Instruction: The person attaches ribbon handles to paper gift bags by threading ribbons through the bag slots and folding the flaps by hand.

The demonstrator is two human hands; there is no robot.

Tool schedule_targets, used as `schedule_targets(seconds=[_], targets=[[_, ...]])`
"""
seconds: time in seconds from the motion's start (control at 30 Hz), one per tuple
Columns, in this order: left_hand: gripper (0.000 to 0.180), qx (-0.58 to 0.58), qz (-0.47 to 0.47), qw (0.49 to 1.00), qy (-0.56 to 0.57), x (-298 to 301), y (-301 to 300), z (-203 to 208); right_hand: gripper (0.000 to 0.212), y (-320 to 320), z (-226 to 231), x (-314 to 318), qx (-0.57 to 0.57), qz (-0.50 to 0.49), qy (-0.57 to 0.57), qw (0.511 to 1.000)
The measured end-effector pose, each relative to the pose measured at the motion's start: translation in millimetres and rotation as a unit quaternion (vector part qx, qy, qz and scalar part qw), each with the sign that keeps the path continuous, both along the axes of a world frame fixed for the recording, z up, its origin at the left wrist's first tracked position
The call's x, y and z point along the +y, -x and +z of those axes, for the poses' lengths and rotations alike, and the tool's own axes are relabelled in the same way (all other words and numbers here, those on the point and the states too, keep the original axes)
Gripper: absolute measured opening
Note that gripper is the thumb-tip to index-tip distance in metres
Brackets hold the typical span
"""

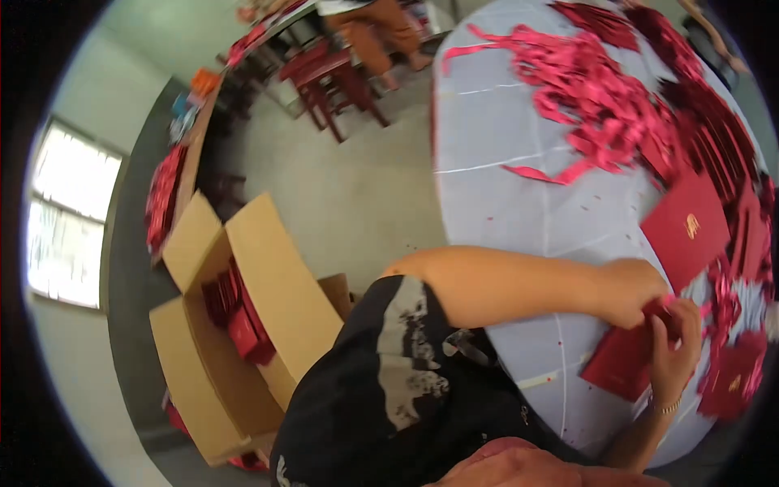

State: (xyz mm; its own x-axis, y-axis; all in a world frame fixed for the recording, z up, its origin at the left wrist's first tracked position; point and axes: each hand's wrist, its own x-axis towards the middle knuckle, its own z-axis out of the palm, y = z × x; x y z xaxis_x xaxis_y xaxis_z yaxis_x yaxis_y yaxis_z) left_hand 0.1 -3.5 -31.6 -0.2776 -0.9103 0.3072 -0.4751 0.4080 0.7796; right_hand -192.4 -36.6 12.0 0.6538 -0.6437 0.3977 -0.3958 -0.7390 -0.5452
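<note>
My left arm stretches across the table, and my left hand (634,290) is closed. My right hand (675,345), a bracelet at its wrist, meets it with thumb and fingers bent in a pinch. Between the fingertips is a bit of pink-red ribbon (668,301) beside a dark red edge; the exact grip is partly hidden. Below the hands lies a flat dark red folder-like piece (617,361), partly covered by my right hand. Just beyond them rests a red folder-like piece with a gold emblem (688,227).
A tangled heap of pink-red ribbons (588,93) lies on the pale-covered table (487,195). Dark red folded pieces (718,138) are stacked at right. An open carton (268,280) with red pieces stands at left. Red stools (329,81) and another person's legs (377,40) are farther off.
</note>
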Motion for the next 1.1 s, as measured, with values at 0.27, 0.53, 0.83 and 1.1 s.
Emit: schedule_targets(seconds=[0.27,0.53,0.83,1.1], targets=[[0.014,-0.042,0.005,0.996,0.085,7,7,8,0.017,17,-5,-13,0.101,-0.035,-0.133,0.985],[0.017,0.151,-0.234,0.934,-0.223,-12,-7,2,0.025,26,-7,-14,0.055,0.079,-0.218,0.971],[0.021,-0.004,-0.346,0.937,-0.056,-4,-19,2,0.028,7,2,7,0.122,0.131,-0.140,0.974],[0.011,-0.046,-0.323,0.941,0.094,-2,-20,23,0.038,14,15,-4,0.091,0.213,-0.207,0.951]])
